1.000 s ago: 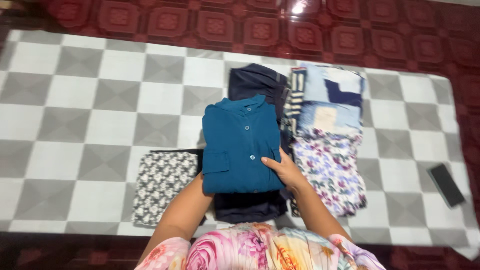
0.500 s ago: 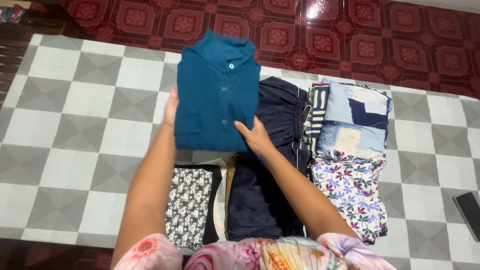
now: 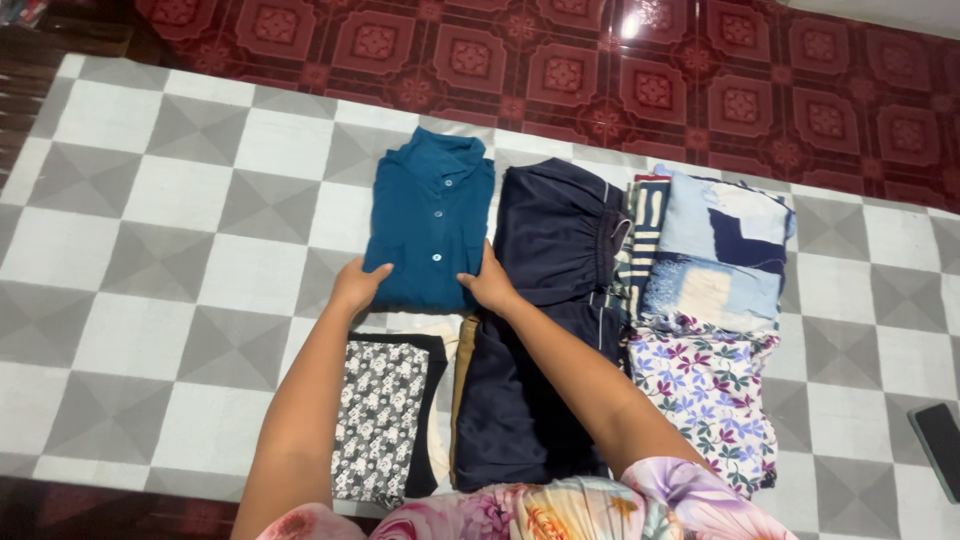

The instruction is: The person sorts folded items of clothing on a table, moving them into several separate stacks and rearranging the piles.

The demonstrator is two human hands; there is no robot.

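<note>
Dark phone (image 3: 939, 450) cut by right edge, black-and-white patterned garment (image 3: 380, 420) partly under left forearm, tan cloth (image 3: 464, 375) mostly buried beneath navy garment (image 3: 540, 330), striped fabric (image 3: 640, 235) largely covered by blue patchwork piece (image 3: 720, 250), upper arms out of frame.

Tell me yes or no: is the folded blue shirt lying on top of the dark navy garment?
No, the blue shirt lies flat on the checkered mat, beside the navy garment.
</note>
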